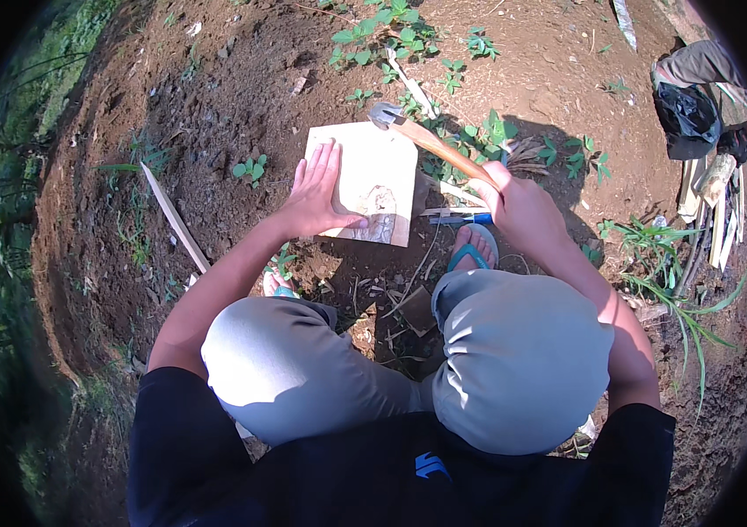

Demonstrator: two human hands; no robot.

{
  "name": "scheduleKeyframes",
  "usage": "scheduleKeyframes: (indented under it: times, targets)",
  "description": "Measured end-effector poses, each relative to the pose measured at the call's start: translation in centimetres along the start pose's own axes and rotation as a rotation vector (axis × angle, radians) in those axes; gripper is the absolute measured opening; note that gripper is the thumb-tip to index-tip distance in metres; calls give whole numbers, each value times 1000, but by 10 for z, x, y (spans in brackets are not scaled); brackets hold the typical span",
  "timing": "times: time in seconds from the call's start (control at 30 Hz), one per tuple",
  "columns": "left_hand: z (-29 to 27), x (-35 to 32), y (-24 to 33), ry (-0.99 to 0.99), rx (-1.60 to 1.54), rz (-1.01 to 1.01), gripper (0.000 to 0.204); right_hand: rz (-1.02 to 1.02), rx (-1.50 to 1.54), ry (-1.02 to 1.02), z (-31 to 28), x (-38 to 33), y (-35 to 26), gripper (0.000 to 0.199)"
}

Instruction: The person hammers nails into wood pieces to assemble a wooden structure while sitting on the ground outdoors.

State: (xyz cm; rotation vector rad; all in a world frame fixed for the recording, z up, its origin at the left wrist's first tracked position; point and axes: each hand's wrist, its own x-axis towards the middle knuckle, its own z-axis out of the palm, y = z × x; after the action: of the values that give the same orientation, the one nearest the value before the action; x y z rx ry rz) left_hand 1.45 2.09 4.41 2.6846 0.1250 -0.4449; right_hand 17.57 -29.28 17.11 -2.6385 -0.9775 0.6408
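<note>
A pale wooden board [382, 158] with a dark, bark-like patch at its near edge stands out against the dirt before my feet. My left hand [314, 195] lies flat on the board's left side, fingers stretched out and the thumb reaching across toward the dark patch. In my right hand [518, 206] is a hammer [444, 151], gripped near the end of its wooden handle. The hammer's metal head is over the board's far right corner; whether it touches the wood I cannot tell.
Beside my right sandal [477, 249] lies a slim blue object [473, 219] among wood strips. A long wood splinter [173, 215] lies at left. Green plants [395, 35] grow beyond the board. At far right are another person's leg [699, 64], a black plastic bag [688, 112] and split wood [716, 198].
</note>
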Motion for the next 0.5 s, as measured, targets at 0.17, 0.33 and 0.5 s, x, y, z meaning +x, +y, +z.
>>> scheduleKeyframes:
  times: [0.17, 0.33, 0.5]
  targets:
    - [1, 3, 3, -1, 0, -5, 146, -74, 180, 169, 13, -9, 0, 30]
    - [-8, 5, 5, 4, -36, 26, 142, 43, 96, -10, 23, -9, 1, 28]
    - [5, -2, 3, 143, -56, 50, 124, -26, 313, 158, 9, -12, -4, 27]
